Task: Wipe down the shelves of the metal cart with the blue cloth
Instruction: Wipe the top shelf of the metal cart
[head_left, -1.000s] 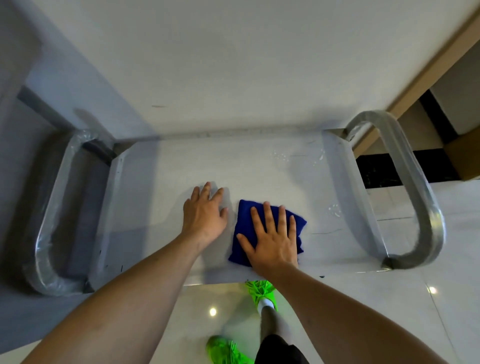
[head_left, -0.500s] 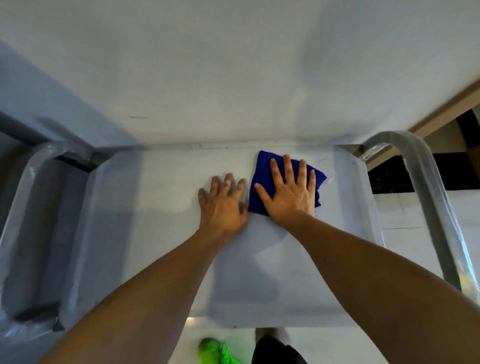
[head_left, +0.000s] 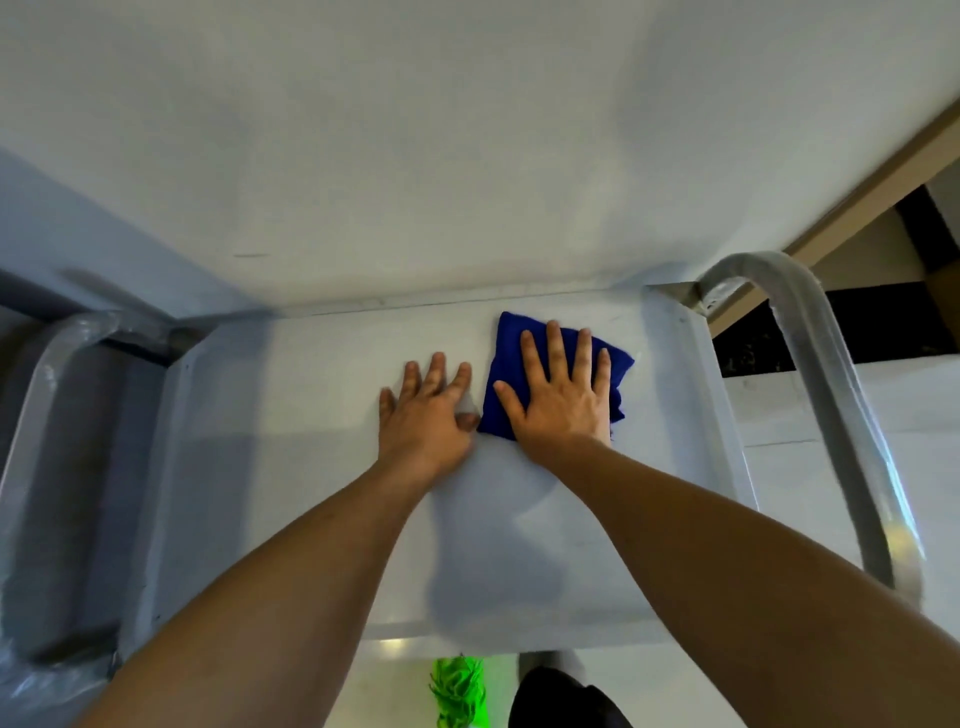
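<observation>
pale grey top shelf of the metal cart (head_left: 291, 467), far right corner: folded blue cloth (head_left: 506, 374) pinned flat under the open, splayed right hand (head_left: 563, 400), empty left hand (head_left: 423, 415) flat just beside it, unwiped shelf stretching leftward.

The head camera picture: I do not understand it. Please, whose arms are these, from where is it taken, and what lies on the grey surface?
There is no machine here. A person wears a camera on the head, looking down at their own bare arms. The grey surface is the top shelf of a metal cart, with a curved handle at its right end. The right hand presses flat on a folded blue cloth. The left hand lies flat on the bare shelf beside it. Nothing is gripped. A green shoe shows below.
</observation>
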